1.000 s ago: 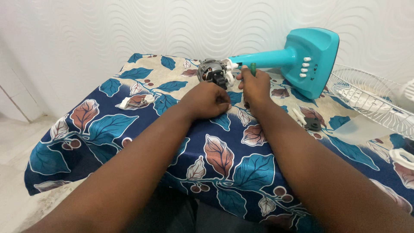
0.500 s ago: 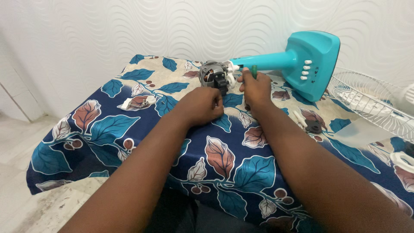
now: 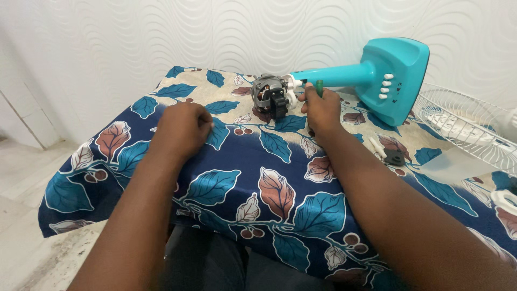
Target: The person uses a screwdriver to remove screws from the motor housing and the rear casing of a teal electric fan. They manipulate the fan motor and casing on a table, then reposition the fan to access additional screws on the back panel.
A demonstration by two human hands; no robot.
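Observation:
A teal fan stand lies on its side on the table, its bare motor exposed at the end of the teal neck. My right hand is closed around a green-handled screwdriver, right beside the joint between motor and neck. My left hand rests on the leaf-patterned cloth to the left of the motor, fingers curled under; whether anything small is under them I cannot tell.
A white wire fan grille lies at the right. Small dark and white parts sit on the cloth near my right forearm. A white plastic piece is at the far right edge. A white textured wall stands behind the table.
My left hand has moved left, away from the motor, and now rests on the cloth. My right hand stays at the motor joint with the screwdriver.

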